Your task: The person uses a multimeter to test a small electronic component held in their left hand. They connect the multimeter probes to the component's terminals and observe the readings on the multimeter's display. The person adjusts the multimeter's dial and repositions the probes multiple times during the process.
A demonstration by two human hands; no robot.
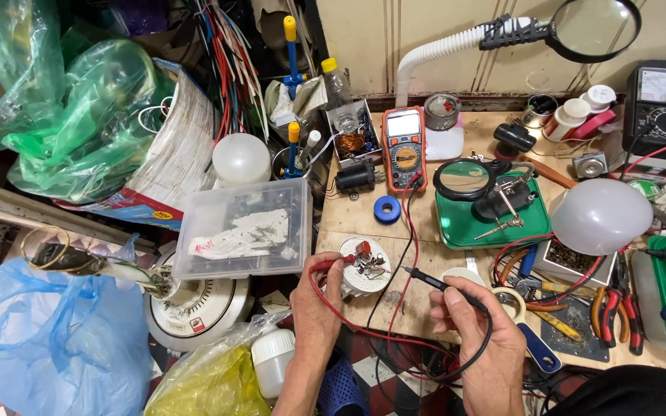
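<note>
Gripping red probe (331, 264) in your left hand (314, 304), tip on round circuit board (365, 265) at centre frame. Right hand (478, 320) pinches black probe (429, 279), pointing up-left, just right of board.

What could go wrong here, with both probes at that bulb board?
1. The black probe in the right hand could slip and bridge the crowded parts on the round bulb board.
2. The red and black leads loop loosely between the hands; a snag might drag the orange multimeter.
3. The left hand both steadies the board and holds the red probe, so the grip may be shaky.
</note>
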